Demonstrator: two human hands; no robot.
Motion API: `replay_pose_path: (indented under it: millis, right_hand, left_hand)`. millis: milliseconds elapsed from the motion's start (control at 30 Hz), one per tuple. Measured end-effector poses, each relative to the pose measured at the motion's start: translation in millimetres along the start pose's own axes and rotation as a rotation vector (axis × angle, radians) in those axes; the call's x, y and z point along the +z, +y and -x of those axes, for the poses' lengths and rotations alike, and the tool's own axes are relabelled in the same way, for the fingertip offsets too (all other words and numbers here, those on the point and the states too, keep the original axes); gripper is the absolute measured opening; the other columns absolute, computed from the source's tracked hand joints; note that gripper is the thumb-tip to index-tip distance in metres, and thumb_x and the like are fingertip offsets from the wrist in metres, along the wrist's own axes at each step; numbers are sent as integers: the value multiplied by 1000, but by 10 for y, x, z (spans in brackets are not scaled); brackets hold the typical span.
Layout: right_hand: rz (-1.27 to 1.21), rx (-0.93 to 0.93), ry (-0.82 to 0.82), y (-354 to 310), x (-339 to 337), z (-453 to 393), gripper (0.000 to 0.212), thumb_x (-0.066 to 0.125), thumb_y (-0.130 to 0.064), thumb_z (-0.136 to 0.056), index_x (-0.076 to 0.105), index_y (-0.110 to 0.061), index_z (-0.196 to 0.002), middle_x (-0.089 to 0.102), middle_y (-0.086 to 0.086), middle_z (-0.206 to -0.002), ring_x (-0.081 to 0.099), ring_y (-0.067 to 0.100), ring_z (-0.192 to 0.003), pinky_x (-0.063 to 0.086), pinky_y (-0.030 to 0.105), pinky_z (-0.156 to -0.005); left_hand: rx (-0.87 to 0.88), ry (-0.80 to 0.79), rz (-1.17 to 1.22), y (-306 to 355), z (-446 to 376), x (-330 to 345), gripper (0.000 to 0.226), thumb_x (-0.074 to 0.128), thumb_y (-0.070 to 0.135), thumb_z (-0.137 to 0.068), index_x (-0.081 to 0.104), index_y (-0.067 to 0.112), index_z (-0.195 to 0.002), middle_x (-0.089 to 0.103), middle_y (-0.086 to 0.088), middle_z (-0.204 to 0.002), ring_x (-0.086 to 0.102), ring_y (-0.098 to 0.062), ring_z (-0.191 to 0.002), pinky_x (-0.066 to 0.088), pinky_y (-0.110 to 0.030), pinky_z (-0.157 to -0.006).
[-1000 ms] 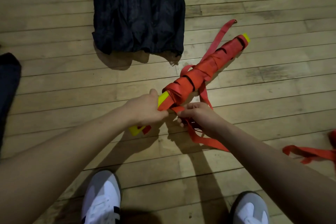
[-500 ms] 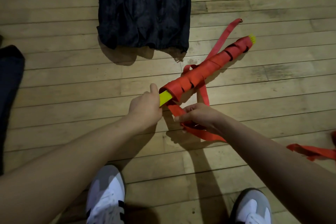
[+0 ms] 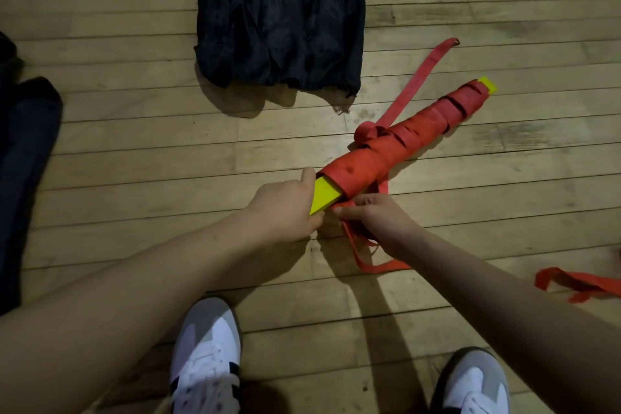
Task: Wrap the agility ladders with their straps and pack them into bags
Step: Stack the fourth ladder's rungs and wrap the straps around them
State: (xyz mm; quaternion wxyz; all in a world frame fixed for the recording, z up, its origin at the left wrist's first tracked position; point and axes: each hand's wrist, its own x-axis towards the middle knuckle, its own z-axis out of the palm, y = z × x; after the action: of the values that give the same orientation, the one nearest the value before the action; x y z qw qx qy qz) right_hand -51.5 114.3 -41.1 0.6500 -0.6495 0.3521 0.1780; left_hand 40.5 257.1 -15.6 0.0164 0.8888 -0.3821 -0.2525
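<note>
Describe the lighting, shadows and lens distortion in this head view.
Head view: dim, warm light with dark corners; hard shadows fall toward the viewer from the left hand and right hand, and below the black bags; wide-angle lens bows the floor planks; the wrapped ladder is sharp, with no glare.

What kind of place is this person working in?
Probably a gym or sports hall: a worn wooden plank floor, a yellow agility ladder bundle wrapped in red strap, and dark fabric bags lying nearby.
</note>
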Motion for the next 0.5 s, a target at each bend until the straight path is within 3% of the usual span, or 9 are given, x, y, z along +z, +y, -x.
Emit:
replay_pose_path:
  millis: [167, 233, 333, 400, 500]
  right_hand:
    - [225, 95, -166, -233, -88, 20, 23, 69, -11, -85, 55, -11, -67, 52, 0, -57, 49, 8, -48, 40, 22, -51]
    - [305, 138, -201, -277, -121, 28, 13, 70, -13, -84, 60, -7, -79, 56, 7, -69, 55, 15, -61, 44, 28, -62]
    - [226, 145, -258, -281, -109, 57, 9, 66, -8, -86, 61, -4, -92, 60, 12, -78, 59, 22, -69, 46, 37, -71]
    - [152, 115, -284, -263, -63, 75, 5, 61, -5, -89, 58, -4, -93, 62, 14, -79, 60, 23, -68, 43, 39, -70]
    - [105, 69, -229, -245, -22, 69, 4, 59, -4, -90, 57, -5, -94, 61, 6, -71, 54, 16, -56, 43, 28, -58]
  left_hand:
    - [-21, 130, -102, -35, 28, 54, 50, 50, 36, -93, 29, 11, -131, 54, -9, -111, 62, -28, -91, 38, -33, -61]
    - [-53, 139, -138, -104, -2, 37, 47, 50, 36, -94, 33, 10, -129, 53, -9, -113, 62, -28, -94, 36, -32, -62]
    - [-85, 148, -132, -169, -39, 4, 43, 50, 37, -94, 37, 10, -124, 51, -10, -114, 61, -28, -95, 35, -32, -62]
    - [-110, 134, -96, -177, -53, -18, 47, 51, 41, -94, 36, 9, -125, 49, -11, -115, 60, -28, -95, 36, -32, -63]
    - [-128, 63, -13, -165, -71, -42, 54, 52, 44, -91, 33, 8, -128, 43, -14, -117, 57, -32, -98, 38, -34, -68]
